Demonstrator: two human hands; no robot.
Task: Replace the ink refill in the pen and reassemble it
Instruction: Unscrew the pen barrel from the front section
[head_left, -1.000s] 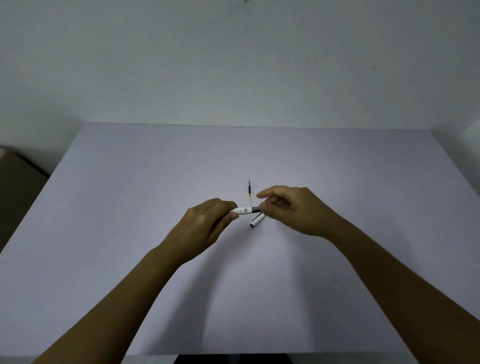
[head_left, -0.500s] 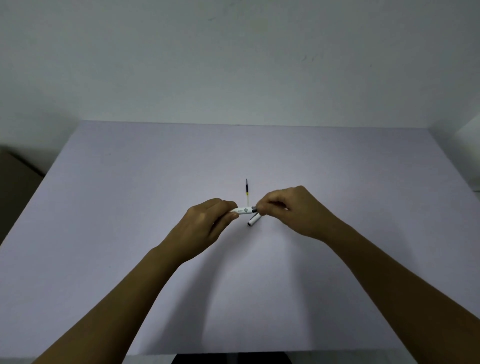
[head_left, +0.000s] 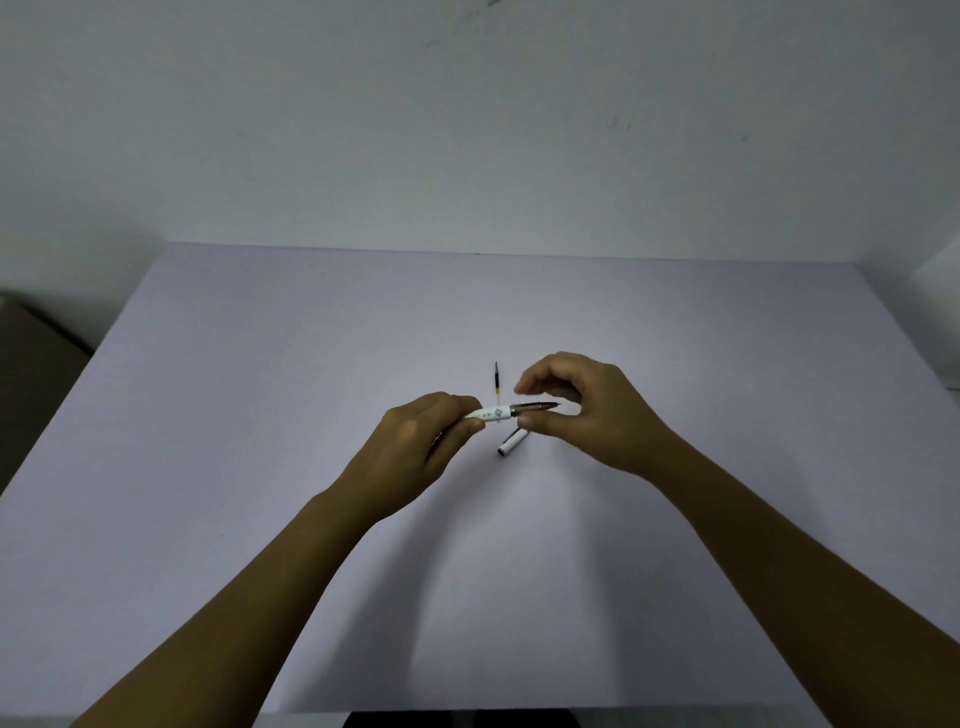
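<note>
My left hand (head_left: 415, 447) grips the white barrel of the pen (head_left: 493, 413), held level above the table. The pen's dark grip section and tip point right, toward my right hand (head_left: 587, 410). That hand's fingers are spread and lifted off the grip section, and its thumb sits just beneath it. The white pen cap (head_left: 511, 441) lies on the table below the pen, slanted. A thin ink refill (head_left: 497, 383), dark with a yellow band, lies on the table just behind the pen and points away from me.
The work surface is a pale lavender table (head_left: 260, 415) against a plain wall. A brown box-like object (head_left: 31, 364) stands beside its left edge. A white surface (head_left: 943, 270) shows past the right corner.
My right hand was pinched on the pen's dark grip section; now its fingers have spread and lifted off, leaving the grip section and tip exposed. The left hand keeps its hold.
</note>
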